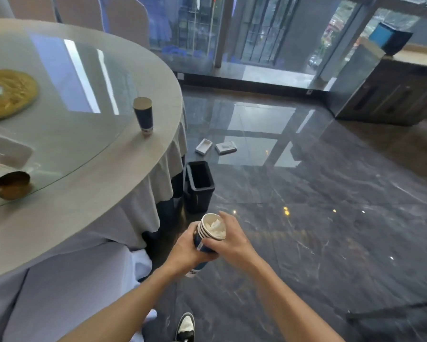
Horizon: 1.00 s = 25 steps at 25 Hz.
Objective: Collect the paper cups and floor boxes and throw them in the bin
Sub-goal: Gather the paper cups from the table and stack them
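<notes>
A stack of several dark blue paper cups [211, 230], with white crumpled paper in the top one, is held low in front of me. My left hand [186, 250] grips the stack from the left and my right hand [228, 240] wraps it from the right. One more blue paper cup [143, 116] stands upright near the table's right edge. A black bin [199, 186] stands open on the floor beside the tablecloth, just beyond the stack. Two flat white boxes, one [203, 146] and the other [226, 147], lie on the floor behind the bin.
The round table [123, 159] with a glass turntable and a draped white cloth fills the left. A gold bowl [12, 185] and a gold plate [8, 93] sit on it. Dark glossy floor spreads to the right, with a wooden cabinet [392, 95] at the far right. My shoe [185, 327] shows below.
</notes>
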Motion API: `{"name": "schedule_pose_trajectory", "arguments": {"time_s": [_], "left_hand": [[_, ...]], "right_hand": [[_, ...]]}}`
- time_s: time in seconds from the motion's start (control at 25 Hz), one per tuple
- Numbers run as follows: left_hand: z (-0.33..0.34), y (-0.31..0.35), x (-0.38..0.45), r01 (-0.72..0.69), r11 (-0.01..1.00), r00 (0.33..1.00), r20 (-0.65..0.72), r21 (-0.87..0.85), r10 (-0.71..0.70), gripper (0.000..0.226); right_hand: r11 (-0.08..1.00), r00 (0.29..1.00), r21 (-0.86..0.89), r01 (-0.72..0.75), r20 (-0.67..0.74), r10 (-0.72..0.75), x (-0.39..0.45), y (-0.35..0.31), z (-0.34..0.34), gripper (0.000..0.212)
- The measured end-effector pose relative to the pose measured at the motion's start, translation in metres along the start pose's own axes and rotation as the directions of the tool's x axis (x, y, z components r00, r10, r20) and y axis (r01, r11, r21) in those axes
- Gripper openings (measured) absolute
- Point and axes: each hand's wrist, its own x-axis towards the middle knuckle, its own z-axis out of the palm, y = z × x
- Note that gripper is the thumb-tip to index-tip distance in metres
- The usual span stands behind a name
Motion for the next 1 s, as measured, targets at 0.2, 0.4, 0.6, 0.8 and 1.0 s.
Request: {"name": "schedule_pose_trajectory", "arguments": {"time_s": [0.2,0.4,0.6,0.8,1.0], "left_hand": [[-0.035,0.014,0.05,0.055,0.998,0.988,-0.144,-0.037,-0.06,0.079],[-0.072,0.028,0.112,0.1,0.992,0.934,-0.336,-0.08,-0.121,0.078],[-0.116,0.051,0.166,0.131,0.97,0.787,-0.574,-0.203,-0.226,0.094],[-0.153,0.065,0.194,0.131,0.95,0.626,-0.719,-0.285,-0.302,0.075],[-0.211,0.049,0.236,0.106,0.933,0.605,-0.722,-0.344,-0.335,0.081]], "right_hand": [[0.992,0.969,-0.009,0.123,0.217,-0.118,0.09,-0.027,-0.014,0.092],[0.968,0.896,0.078,0.238,0.366,-0.25,0.196,-0.061,-0.03,0.085],[0.939,0.827,0.162,0.303,0.444,-0.343,0.3,-0.117,-0.048,0.082],[0.943,0.879,0.22,0.251,0.357,-0.318,0.379,-0.164,-0.027,0.102],[0.952,0.909,0.127,0.279,0.285,-0.304,0.466,-0.208,0.017,0.118]]}}
